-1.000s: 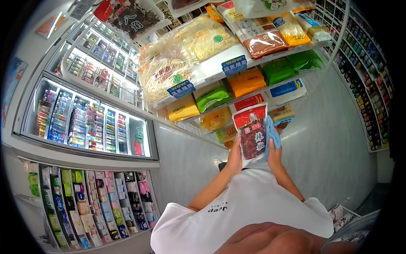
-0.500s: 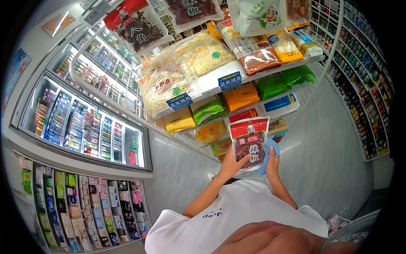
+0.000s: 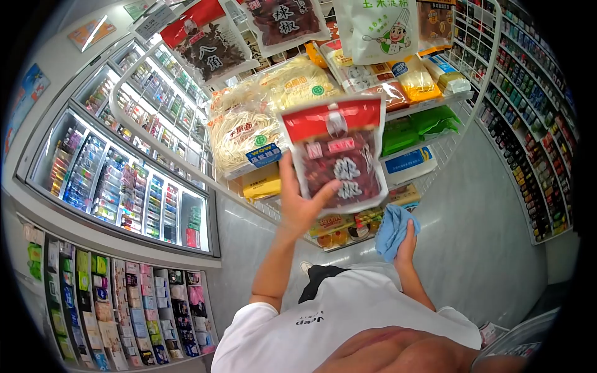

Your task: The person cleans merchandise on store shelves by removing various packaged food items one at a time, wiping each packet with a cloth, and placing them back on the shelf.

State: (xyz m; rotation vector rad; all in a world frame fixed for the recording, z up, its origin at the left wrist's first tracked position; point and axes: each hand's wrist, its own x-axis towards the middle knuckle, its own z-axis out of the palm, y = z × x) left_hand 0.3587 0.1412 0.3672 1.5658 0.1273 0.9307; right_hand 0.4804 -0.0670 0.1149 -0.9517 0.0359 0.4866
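My left hand [image 3: 300, 208] grips a bag of dried chillies [image 3: 339, 163] by its lower left side, thumb across the front. The bag has a red top and a clear window, and it is raised upright before the shelf, slightly tilted. In my right hand [image 3: 405, 245], lower and to the right, a folded blue cloth [image 3: 393, 231] is held. Behind the bag, packs of noodles [image 3: 244, 127] lie on the shelf. Above it hang another chilli bag [image 3: 286, 28], a star anise bag [image 3: 210, 43] and a white and green starch bag [image 3: 378, 31].
The wire display rack [image 3: 155, 146] fills the space ahead, with several packets on its tiers. Lit drink coolers [image 3: 118, 174] stand at the left, above shelves of small packaged goods [image 3: 124, 304]. A curved shelf of bottles [image 3: 528, 137] runs along the right. Grey floor [image 3: 472, 230] lies between.
My left hand has lifted the chilli bag up and forward toward the shelf. My right hand has parted from the bag and stays low with the blue cloth.
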